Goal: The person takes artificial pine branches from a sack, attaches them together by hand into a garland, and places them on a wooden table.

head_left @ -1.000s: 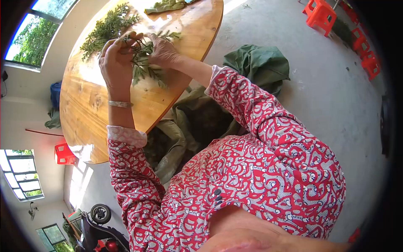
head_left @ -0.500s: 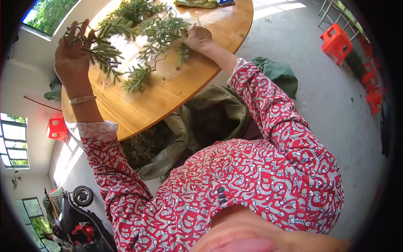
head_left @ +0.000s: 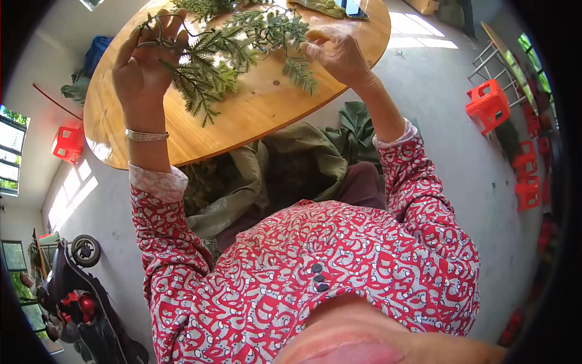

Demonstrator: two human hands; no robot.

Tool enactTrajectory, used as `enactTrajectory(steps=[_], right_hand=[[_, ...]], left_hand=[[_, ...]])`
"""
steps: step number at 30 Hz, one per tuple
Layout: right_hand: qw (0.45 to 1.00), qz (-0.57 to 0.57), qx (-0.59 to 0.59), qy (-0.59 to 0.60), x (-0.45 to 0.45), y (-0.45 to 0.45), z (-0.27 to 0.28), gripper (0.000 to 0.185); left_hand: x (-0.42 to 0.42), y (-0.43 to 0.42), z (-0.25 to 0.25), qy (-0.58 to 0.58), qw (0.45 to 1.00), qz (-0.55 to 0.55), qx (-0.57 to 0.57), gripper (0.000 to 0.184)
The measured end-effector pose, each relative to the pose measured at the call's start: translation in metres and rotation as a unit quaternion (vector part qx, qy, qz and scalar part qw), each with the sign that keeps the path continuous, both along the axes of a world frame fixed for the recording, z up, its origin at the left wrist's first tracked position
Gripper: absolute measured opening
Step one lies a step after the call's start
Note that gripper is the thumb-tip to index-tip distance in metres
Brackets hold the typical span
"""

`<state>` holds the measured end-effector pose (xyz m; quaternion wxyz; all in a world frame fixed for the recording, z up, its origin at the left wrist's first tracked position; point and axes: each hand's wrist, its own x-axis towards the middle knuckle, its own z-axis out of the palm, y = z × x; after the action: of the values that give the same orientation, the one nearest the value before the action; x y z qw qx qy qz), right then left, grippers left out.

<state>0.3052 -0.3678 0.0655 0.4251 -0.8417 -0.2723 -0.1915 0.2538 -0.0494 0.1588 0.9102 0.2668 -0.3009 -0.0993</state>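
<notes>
A strand of green artificial fir sprigs [head_left: 227, 57] stretches between my two hands above the round wooden table [head_left: 242, 121]. My left hand [head_left: 148, 57], with a bracelet at the wrist, has its fingers curled round the strand's dark stem loops at the left end. At the right end, my right hand [head_left: 341, 56] pinches the strand between thumb and fingers, beside a drooping sprig. More green sprigs [head_left: 203, 7] lie farther back on the table, partly behind the held strand.
Open sacks [head_left: 245, 176] of greenery stand under the table's near edge. A yellowish glove [head_left: 321, 6] and a phone [head_left: 354, 9] lie at the far edge. Red stools [head_left: 488, 106] stand at the right, another [head_left: 68, 144] at the left, with a motor scooter [head_left: 85, 303] lower left.
My hands have moved apart from their close position, stretching the strand between them. Since half a second ago, both have shifted right in the view, as has the table edge.
</notes>
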Motion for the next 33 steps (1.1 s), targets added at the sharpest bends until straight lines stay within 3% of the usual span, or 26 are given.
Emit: enactTrajectory(steps=[3, 6, 7, 8, 9, 14, 16, 17, 18, 19, 20, 23, 27, 28, 29, 30, 33], right_hand=[[0.977, 0.113, 0.162, -0.078, -0.034, 0.032, 0.025, 0.037], [0.965, 0.159, 0.152, -0.142, -0.045, 0.064, 0.039, 0.038], [0.963, 0.219, 0.153, -0.031, -0.04, 0.06, 0.037, 0.035], [0.946, 0.276, 0.151, 0.081, -0.033, 0.061, 0.027, 0.032], [0.913, 0.33, 0.146, 0.192, -0.028, 0.062, 0.018, 0.029], [0.895, 0.342, 0.146, 0.245, -0.037, 0.045, 0.009, 0.03], [0.926, 0.29, 0.107, 0.218, -0.037, 0.042, 0.005, 0.032], [0.94, 0.262, 0.087, 0.201, -0.037, 0.043, 0.004, 0.034], [0.98, 0.167, 0.099, 0.036, -0.039, 0.048, -0.002, 0.03], [0.981, 0.164, 0.104, 0.013, -0.043, 0.048, 0.001, 0.028], [0.981, 0.162, 0.108, -0.012, -0.052, 0.047, 0.008, 0.026], [0.978, 0.191, 0.079, 0.006, -0.08, 0.056, 0.012, 0.026], [0.994, 0.103, -0.002, -0.024, -0.082, 0.092, -0.005, 0.043], [0.995, 0.095, -0.012, -0.021, -0.076, 0.099, -0.009, 0.046], [0.996, 0.086, -0.021, -0.019, -0.074, 0.103, -0.011, 0.05], [0.987, 0.132, 0.051, 0.073, -0.075, 0.105, -0.011, 0.043], [0.955, 0.215, 0.18, 0.094, -0.061, 0.108, -0.03, 0.029]], left_hand=[[0.0, -0.018, -0.012, 0.023, 0.998, -0.053, -0.02, 0.04], [0.0, -0.031, -0.017, 0.047, 0.998, -0.038, 0.024, 0.038], [0.002, -0.039, -0.015, 0.046, 0.997, -0.042, 0.04, 0.037], [-0.004, -0.045, -0.012, 0.066, 0.989, 0.063, 0.116, 0.036], [-0.006, -0.044, -0.01, 0.065, 0.981, 0.086, 0.164, 0.035], [-0.021, -0.038, -0.025, 0.069, 0.902, 0.228, 0.361, 0.029], [-0.025, -0.034, -0.032, 0.078, 0.868, 0.274, 0.406, 0.028], [-0.024, -0.028, -0.037, 0.1, 0.894, 0.264, 0.348, 0.028], [-0.019, -0.019, -0.044, 0.121, 0.916, 0.253, 0.287, 0.028], [-0.014, -0.01, -0.052, 0.139, 0.934, 0.242, 0.224, 0.028], [-0.011, 0.002, -0.062, 0.131, 0.978, 0.123, 0.103, 0.028], [-0.023, -0.031, -0.06, 0.235, 0.919, 0.305, 0.082, 0.028], [-0.027, -0.06, -0.056, 0.243, 0.898, 0.364, 0.048, 0.025], [-0.024, -0.057, -0.069, 0.229, 0.924, 0.306, 0.009, 0.022], [-0.025, -0.059, -0.069, 0.216, 0.922, 0.322, 0.009, 0.021], [-0.025, -0.062, -0.069, 0.203, 0.919, 0.339, 0.009, 0.021], [-0.03, -0.063, -0.064, 0.183, 0.923, 0.336, 0.036, 0.018]])
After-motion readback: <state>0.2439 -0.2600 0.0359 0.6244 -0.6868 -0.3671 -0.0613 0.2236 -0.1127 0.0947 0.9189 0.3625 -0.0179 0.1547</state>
